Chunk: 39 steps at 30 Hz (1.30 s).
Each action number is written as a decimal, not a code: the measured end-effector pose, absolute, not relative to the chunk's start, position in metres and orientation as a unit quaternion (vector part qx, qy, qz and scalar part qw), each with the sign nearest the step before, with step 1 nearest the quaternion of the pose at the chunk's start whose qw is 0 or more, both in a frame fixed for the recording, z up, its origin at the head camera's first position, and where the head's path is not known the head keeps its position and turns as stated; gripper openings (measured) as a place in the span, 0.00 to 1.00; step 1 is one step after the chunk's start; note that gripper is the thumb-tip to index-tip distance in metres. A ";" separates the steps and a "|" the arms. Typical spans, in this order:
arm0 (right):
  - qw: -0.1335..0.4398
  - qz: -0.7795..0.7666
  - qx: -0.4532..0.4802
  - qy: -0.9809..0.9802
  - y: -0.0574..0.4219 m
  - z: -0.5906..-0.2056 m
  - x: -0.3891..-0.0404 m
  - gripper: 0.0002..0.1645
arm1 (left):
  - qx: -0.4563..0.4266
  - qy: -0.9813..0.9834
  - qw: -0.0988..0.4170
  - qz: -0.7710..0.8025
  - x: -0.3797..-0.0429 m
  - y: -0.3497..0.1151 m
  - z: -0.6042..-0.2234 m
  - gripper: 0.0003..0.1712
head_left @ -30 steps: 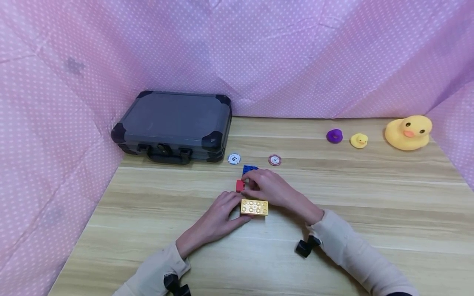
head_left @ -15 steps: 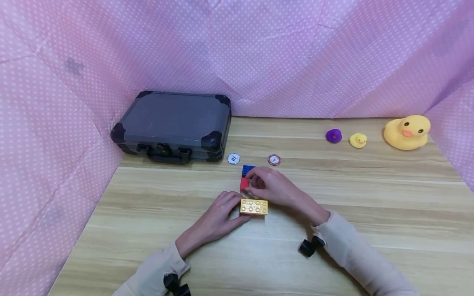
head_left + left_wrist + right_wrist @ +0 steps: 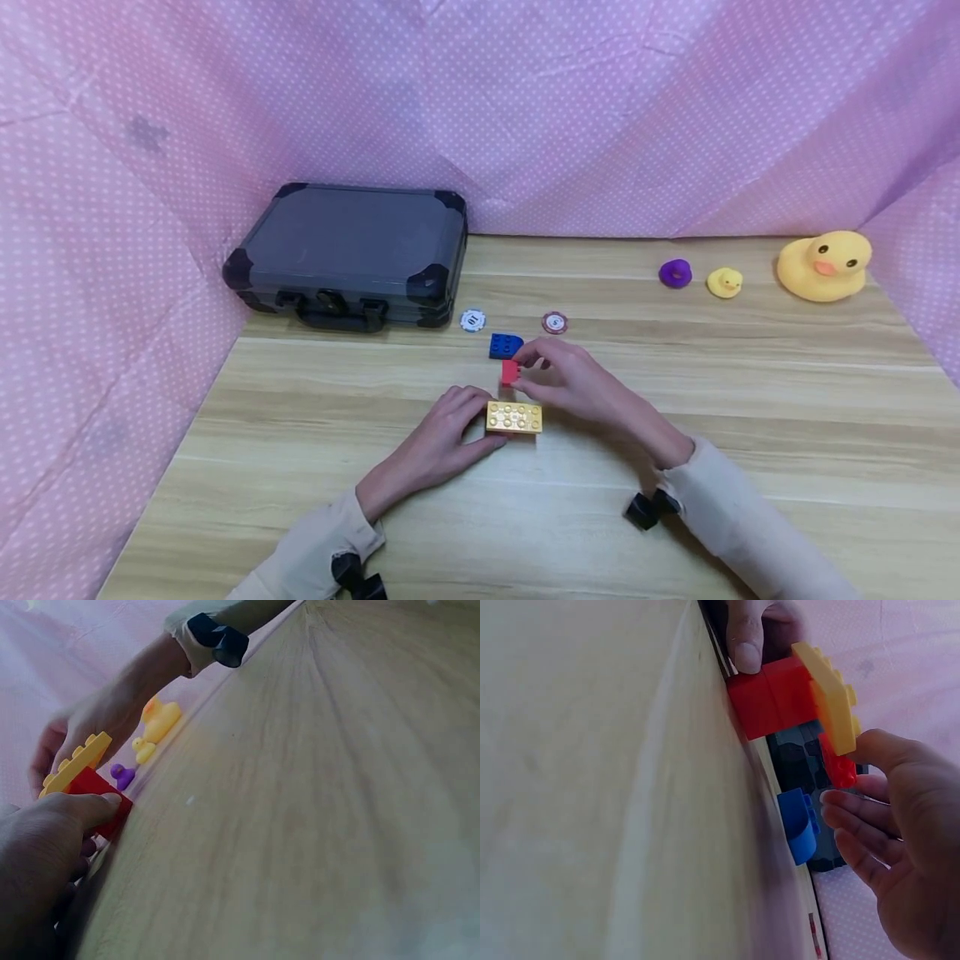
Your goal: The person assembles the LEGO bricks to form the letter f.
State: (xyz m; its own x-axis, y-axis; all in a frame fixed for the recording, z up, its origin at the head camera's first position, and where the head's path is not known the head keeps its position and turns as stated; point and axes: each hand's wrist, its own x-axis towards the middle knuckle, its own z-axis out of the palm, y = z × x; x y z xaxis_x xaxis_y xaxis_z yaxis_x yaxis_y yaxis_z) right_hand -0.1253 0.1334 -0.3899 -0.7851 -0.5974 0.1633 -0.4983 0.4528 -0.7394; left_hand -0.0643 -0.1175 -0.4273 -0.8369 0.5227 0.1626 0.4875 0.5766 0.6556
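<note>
Yellow studded plastic plate (image 3: 514, 417), stacked on a large red block (image 3: 771, 697), is gripped by the left hand (image 3: 438, 442). Right hand (image 3: 573, 387) pinches a small red brick (image 3: 510, 372) just behind; align studs squarely before pressing.

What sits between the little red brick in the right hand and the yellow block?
Nothing visible. The right hand pinches the small red brick just behind the yellow block, which the left hand grips; the blue brick lies farther back.
</note>
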 end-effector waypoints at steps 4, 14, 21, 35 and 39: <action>0.031 -0.426 -0.347 0.835 0.136 -0.388 -0.122 0.16 | 0.284 0.888 0.022 0.361 -0.065 -0.117 -0.428 0.20; 0.006 -0.436 -0.386 0.813 0.141 -0.380 -0.109 0.17 | 0.288 0.885 0.020 0.365 -0.066 -0.118 -0.431 0.19; -0.026 -0.435 -0.420 0.796 0.142 -0.381 -0.103 0.19 | 0.278 0.890 0.031 0.361 -0.066 -0.117 -0.429 0.20; -0.034 -0.432 -0.434 0.790 0.140 -0.386 -0.096 0.23 | 0.278 0.889 0.034 0.362 -0.067 -0.117 -0.428 0.20; -0.042 -0.428 -0.441 0.788 0.138 -0.388 -0.096 0.23 | 0.281 0.888 0.031 0.362 -0.068 -0.117 -0.428 0.20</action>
